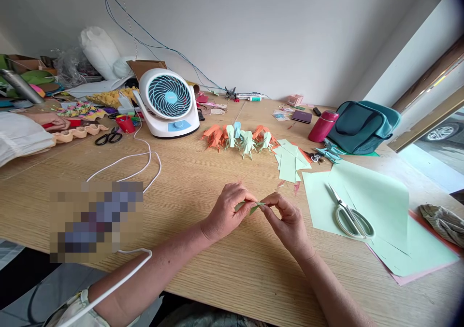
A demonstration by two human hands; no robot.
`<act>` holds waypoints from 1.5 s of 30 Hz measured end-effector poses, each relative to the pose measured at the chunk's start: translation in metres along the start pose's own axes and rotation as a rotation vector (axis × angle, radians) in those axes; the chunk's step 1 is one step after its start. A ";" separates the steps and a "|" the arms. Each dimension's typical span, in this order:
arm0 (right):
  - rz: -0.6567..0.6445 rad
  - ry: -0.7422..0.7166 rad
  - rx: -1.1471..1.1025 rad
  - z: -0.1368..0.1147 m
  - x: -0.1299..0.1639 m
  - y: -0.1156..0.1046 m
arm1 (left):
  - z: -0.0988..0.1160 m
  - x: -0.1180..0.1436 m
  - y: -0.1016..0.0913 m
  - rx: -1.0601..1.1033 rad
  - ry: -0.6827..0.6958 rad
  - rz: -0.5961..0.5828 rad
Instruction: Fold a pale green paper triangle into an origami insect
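Note:
Between my two hands is a small folded piece of green paper (254, 207), held just above the wooden table. My left hand (232, 208) pinches its left part, thumb against fingers, and covers much of it. On the other side, my right hand (284, 218) grips the right end between thumb and fingertips. Beyond the hands stands a row of folded paper figures, among them an orange one (214, 136), a pale green one (248, 143) and a light blue one (237, 129). A stack of cut pale green paper pieces (289, 165) lies to their right.
White-handled scissors (353, 216) rest on large pale green sheets (384, 191) at the right. Behind are a red flask (324, 125) and a teal bag (362, 126). A white fan (168, 102) and its cable stand left. Another person's hand (52, 121) is at far left, near black scissors (108, 136).

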State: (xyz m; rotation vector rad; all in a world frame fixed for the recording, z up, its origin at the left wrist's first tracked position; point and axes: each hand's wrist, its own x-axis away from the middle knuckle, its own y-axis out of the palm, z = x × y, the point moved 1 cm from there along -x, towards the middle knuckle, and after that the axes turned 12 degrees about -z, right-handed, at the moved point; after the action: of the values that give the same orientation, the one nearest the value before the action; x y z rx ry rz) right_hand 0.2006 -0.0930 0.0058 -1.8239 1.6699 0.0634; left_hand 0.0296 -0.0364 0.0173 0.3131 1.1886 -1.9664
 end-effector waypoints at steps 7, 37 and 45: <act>0.001 0.009 -0.035 0.003 0.002 0.001 | 0.000 0.001 0.000 0.003 0.002 0.012; 0.034 -0.036 0.104 -0.004 0.003 0.004 | 0.001 -0.004 0.000 0.550 -0.306 -0.107; 0.019 -0.031 0.112 0.000 0.003 0.004 | -0.007 -0.003 0.003 0.632 -0.389 -0.148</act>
State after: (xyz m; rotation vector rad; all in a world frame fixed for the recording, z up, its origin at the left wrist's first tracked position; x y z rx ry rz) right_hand 0.1974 -0.0951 0.0025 -1.7158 1.6363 0.0057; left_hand 0.0325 -0.0292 0.0135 0.1459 0.3339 -2.3633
